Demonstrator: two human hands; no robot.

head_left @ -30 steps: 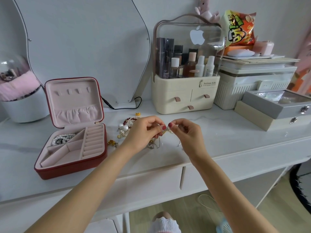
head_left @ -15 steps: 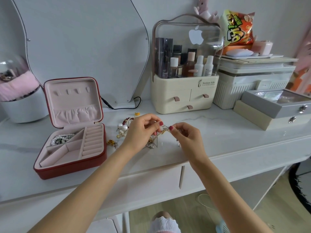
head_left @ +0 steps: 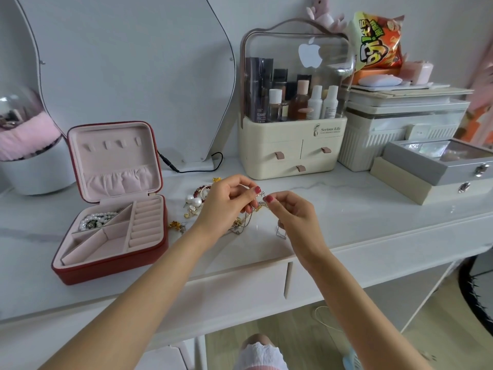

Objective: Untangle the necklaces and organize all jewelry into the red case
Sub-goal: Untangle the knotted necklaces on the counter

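Fingertips (head_left: 269,198) of both hands pinch the same tangled bunch of thin gold and silver necklace chains (head_left: 246,220), held just above the white marble-look dresser top (head_left: 346,209). Left hand (head_left: 226,204): thumb and forefinger closed narrow on the chains, other fingers curled under. Right hand (head_left: 290,212): thumb and forefinger pinch a link just beside the left thumb, rest of the fingers loosely curled. Red nail polish on both thumbs. Chain loops hang from the pinch down to the tabletop; one small silver pendant (head_left: 280,233) dangles below the right hand. Which strand goes to which necklace: cannot tell.

Loose jewelry on the tabletop just left of the left hand: white pearl earrings (head_left: 194,201), dark red beaded bracelet (head_left: 202,188) partly hidden by the hand, small gold pieces (head_left: 177,225) near the case.

Open red jewelry case with pink lining (head_left: 112,265) sits left of the hands, lid upright. White pearl strand (head_left: 97,219) lies in its rear left compartment; the ring rolls and other compartments show only lining.

Behind: cream cosmetics organizer with clear domed lid (head_left: 292,145) holding bottles, white ribbed storage box (head_left: 373,145) right of it, grey glass-top box (head_left: 440,166) on a beige box at far right, orange snack bag (head_left: 378,41) on top of the stack. Curved mirror (head_left: 120,62) stands behind the case, black cable (head_left: 197,169) at its foot.
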